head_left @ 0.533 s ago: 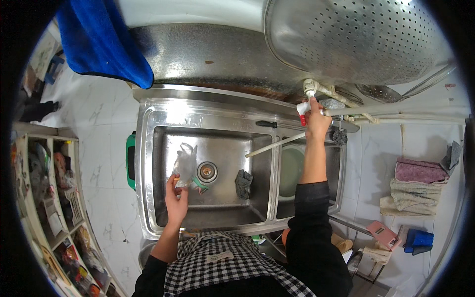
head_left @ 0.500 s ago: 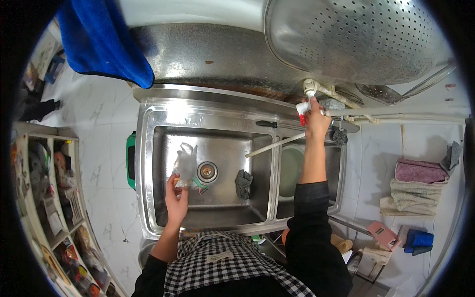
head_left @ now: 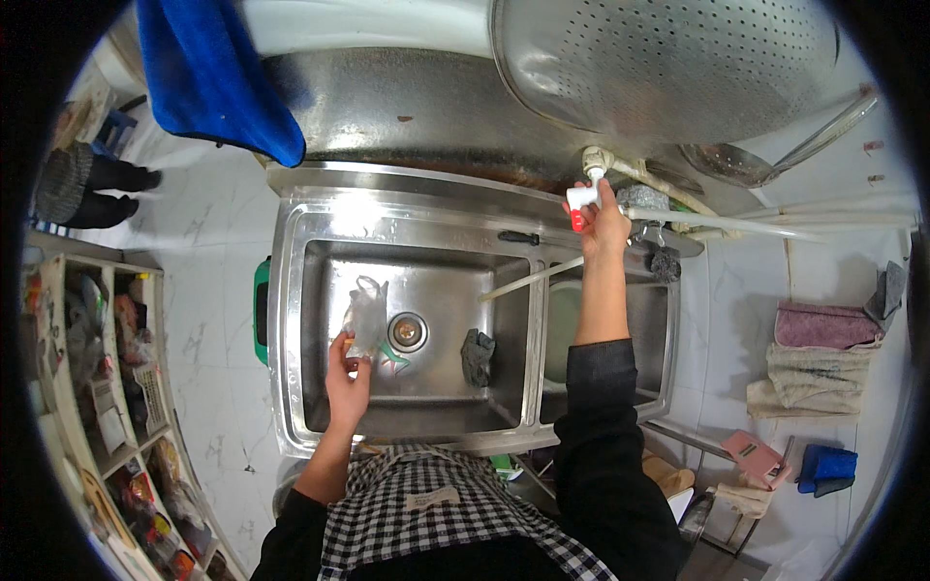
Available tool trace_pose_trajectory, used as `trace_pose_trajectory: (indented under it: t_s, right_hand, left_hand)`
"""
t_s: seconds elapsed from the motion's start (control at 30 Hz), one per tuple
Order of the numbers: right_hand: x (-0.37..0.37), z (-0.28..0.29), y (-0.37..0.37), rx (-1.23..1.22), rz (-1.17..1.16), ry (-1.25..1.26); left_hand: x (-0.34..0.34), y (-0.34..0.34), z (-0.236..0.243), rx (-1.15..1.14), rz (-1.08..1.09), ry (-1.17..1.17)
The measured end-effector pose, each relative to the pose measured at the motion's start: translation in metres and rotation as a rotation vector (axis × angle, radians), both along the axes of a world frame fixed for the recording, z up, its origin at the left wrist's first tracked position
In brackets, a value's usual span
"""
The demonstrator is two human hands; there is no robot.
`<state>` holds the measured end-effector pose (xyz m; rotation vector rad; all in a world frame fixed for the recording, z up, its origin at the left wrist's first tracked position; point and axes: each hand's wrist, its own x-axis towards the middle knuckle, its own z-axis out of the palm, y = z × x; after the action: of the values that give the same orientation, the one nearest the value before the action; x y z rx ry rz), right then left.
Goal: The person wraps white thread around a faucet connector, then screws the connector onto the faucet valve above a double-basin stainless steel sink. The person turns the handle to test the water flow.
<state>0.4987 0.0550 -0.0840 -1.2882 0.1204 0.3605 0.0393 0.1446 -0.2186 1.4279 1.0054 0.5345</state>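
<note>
Over the left basin, my left hand [head_left: 346, 389] pinches the lower end of a crumpled translucent plastic bag [head_left: 366, 312]. A small orange-yellow bit shows by its fingertips. Just right of the bag lies a small green and white tool [head_left: 394, 359], its kind unclear, near the round drain [head_left: 407, 332]. My right arm reaches to the back right, where my right hand [head_left: 608, 229] is closed around a white plastic tap [head_left: 582, 198] with a red handle. Part of the tap is hidden by my fingers. No running water can be made out.
A dark grey rag [head_left: 477, 357] lies in the left basin. A pale hose [head_left: 531, 280] crosses the divider; a black-handled tool [head_left: 518, 238] rests on the back ledge. A large perforated metal strainer [head_left: 668, 73] and a blue towel [head_left: 218, 87] hang ahead. Shelves [head_left: 107, 368] stand left.
The view has shifted slightly. Another person's dark-clad legs have come further into view at the far left. Both my hands keep their hold, on the bag and the tap.
</note>
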Motion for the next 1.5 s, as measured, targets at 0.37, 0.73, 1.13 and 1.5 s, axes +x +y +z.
trace_pose_trajectory:
  t_s: [0.37, 0.73, 1.13, 1.5]
  right_hand:
    - [-0.052, 0.027, -0.067, -1.195, 0.378, -0.572]
    - [-0.011, 0.057, -0.020, -1.970, 0.505, -2.078]
    - [0.011, 0.037, -0.013, -2.087, 0.432, -2.116]
    - [0.014, 0.035, -0.013, -1.977, 0.567, -1.766]
  left_hand:
    - [-0.006, -0.004, 0.008, 0.002, 0.049, 0.003]
    - [-0.004, -0.001, -0.001, -0.063, 0.042, -0.023]
    - [0.008, 0.001, -0.030, -0.199, 0.040, 0.014]
    - [0.023, -0.010, -0.045, -0.180, -0.005, 0.015]
